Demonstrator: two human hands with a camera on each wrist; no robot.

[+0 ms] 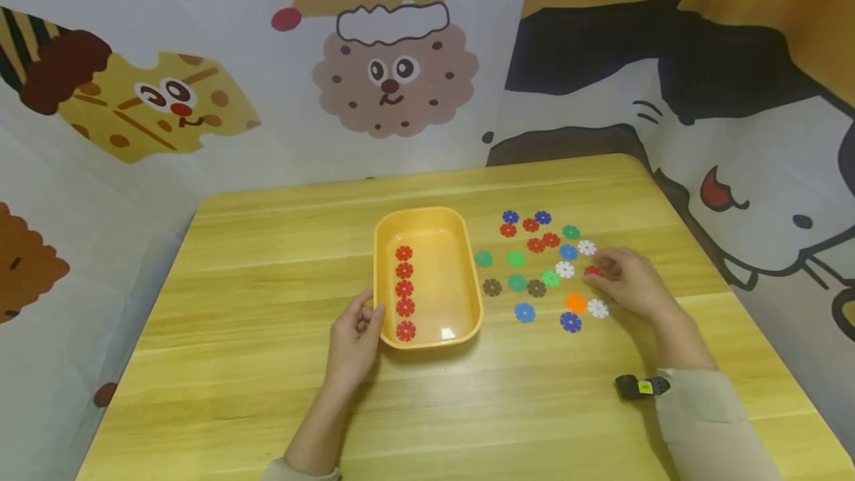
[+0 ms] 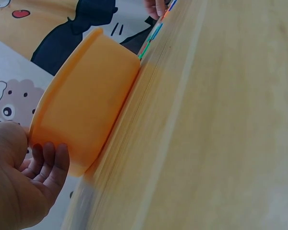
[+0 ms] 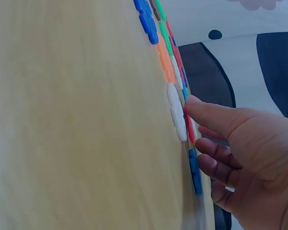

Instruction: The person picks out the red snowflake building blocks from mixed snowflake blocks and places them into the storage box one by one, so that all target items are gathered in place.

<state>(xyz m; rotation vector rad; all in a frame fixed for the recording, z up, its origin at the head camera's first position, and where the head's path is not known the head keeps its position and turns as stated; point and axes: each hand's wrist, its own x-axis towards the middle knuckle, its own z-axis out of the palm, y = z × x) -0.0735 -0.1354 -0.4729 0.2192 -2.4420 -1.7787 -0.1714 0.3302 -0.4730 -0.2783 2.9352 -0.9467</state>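
Observation:
My left hand (image 1: 352, 341) holds the left rim of a yellow-orange plastic tray (image 1: 427, 345), thumb at the rim and fingertips against the outer wall (image 2: 93, 96). Inside, several red flower-shaped discs (image 1: 404, 289) form a column along the left side. At the right of the table, my right hand (image 1: 631, 284) reaches over a red flower disc (image 1: 592, 271). Its thumb is at that disc, which lies flat between thumb and forefinger. In the right wrist view a blue disc (image 3: 195, 172) lies below the curved fingers; the forefinger is mostly hidden.
Loose flower discs in several colours lie right of the tray, among them green (image 1: 516, 283), brown (image 1: 492, 287), white (image 1: 597, 308) and orange (image 1: 576, 303). A black strap piece with a yellow label (image 1: 644, 387) shows at the right sleeve. A cartoon-printed cloth (image 1: 267, 147) hangs behind the wooden table (image 1: 254, 318).

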